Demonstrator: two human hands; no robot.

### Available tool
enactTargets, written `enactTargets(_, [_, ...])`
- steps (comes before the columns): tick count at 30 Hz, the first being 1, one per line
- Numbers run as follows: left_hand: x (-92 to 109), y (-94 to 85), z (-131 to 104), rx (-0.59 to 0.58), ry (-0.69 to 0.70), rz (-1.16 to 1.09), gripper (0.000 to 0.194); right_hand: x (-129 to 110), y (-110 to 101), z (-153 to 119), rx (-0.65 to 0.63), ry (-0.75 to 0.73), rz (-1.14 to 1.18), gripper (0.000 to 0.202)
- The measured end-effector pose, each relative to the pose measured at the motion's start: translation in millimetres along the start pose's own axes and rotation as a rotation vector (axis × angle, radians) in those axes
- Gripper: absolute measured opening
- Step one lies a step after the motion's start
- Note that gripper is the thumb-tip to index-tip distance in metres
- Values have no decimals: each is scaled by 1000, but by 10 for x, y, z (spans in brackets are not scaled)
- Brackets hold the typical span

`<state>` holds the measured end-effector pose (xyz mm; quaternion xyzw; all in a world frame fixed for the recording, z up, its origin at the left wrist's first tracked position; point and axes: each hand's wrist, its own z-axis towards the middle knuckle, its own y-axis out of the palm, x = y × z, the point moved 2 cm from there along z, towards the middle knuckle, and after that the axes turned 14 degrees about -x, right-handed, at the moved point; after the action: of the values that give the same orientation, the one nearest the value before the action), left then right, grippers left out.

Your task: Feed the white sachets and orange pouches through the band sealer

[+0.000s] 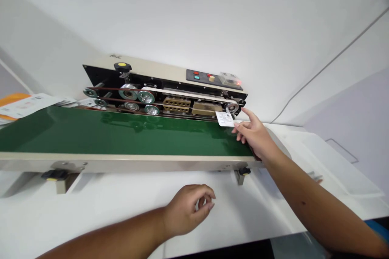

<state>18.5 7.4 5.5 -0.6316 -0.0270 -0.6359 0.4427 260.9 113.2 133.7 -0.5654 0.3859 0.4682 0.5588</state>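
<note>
Green and glossy, the long flat conveyor belt (170, 139) runs across the front of the beige-topped machine with silver pulleys (146, 67), and at its far edge, towards the right end, we have the small white printed packet (224, 118)! Its upper edge sits right by the brass-coloured block (206, 109). Here's the right hand (258, 135), thumb tip at the packet's lower right corner, forefinger stretched out towards the end pulley (232, 107); whether thumb and fingers are clamped on the packet, I cannot tell. Down in front, the left hand (188, 210) hovers over the white tabletop (109, 214), fingers loosely curled, thumb and forefinger tips just apart, nothing between them. Over at the far left, white-and-orange flat packets (28, 106) lie in a pile beside the belt, well apart from both hands.
</note>
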Motion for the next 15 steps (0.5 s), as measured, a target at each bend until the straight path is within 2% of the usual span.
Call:
enactTargets(2, [1, -1, -1, -2, -3, 2, 9, -40, -7, -134, 44, -77, -131, 63])
enactTargets(4, [-3, 3, -4, -2, -6, 6, 10, -81, -58, -319, 163, -190, -206, 43])
enactTargets(7, [-11, 14, -9, -10, -11, 18, 9, -86, -237, -644, 489, -380, -290, 30])
enactTargets(9, [-13, 15, -10, -17, -12, 20, 9, 1, -424, -839, 695, -439, -348, 30])
enactTargets(11, [-10, 9, -7, -21, -11, 19, 9, 182, -667, -987, 812, -401, -406, 31])
enactTargets(12, [-8, 4, -3, -21, -11, 22, 9, 305, -806, -1041, 828, -337, -438, 33])
enactTargets(15, [-5, -14, 9, -15, -8, 27, 9, 738, -1236, -1137, 770, -29, -562, 42])
